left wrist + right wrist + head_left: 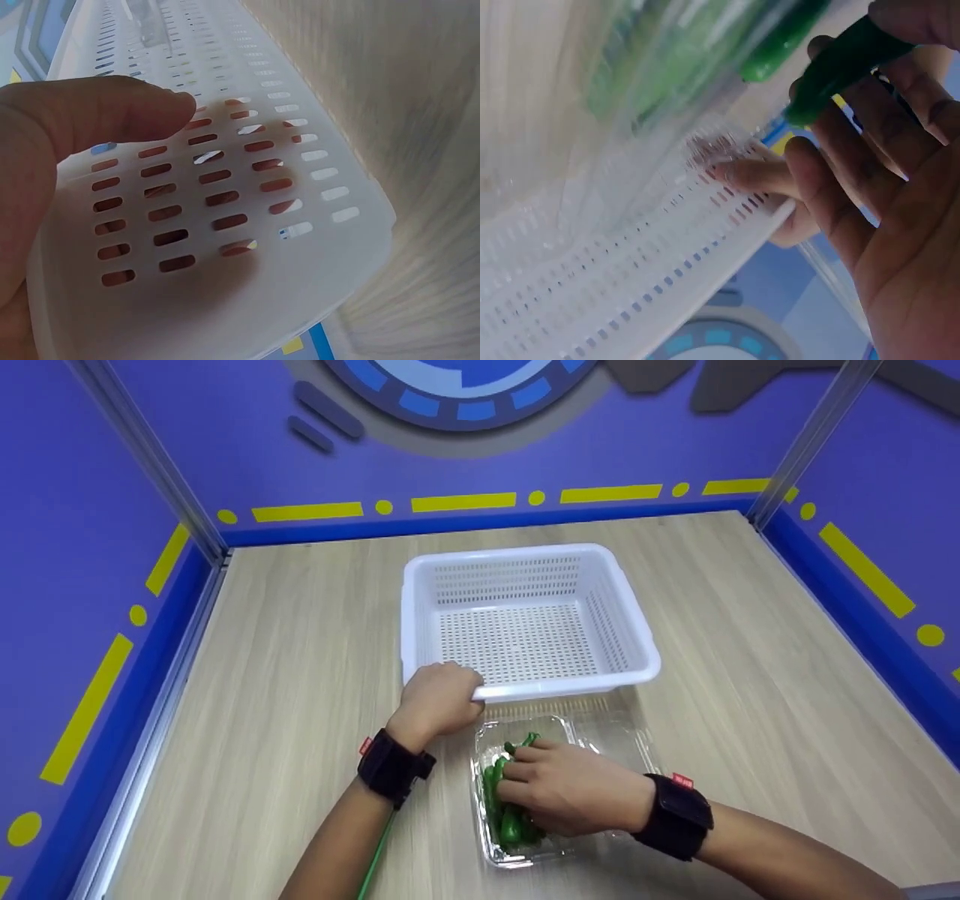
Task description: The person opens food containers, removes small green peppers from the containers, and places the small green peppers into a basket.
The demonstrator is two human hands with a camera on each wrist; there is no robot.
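My left hand (pixel 441 699) grips the near left corner of a white perforated plastic basket (pixel 540 690), its thumb (pixel 142 109) along the inside of the slotted wall in the left wrist view. Just in front of the basket lies a clear plastic clamshell box (pixel 487 855), its lid folded open to the right. Several green peppers (pixel 511 831) lie in its left half. My right hand (pixel 570 789) is over them with its fingers bent down. In the right wrist view it pinches one slim green pepper (pixel 844 71) between thumb and fingers.
The basket's slotted floor (pixel 517 641) shows no contents. Blue panels (pixel 480 472) with yellow marks stand around the wooden tabletop (pixel 300 645) at the back and both sides. A thin green cord (pixel 377 855) runs beside the left forearm.
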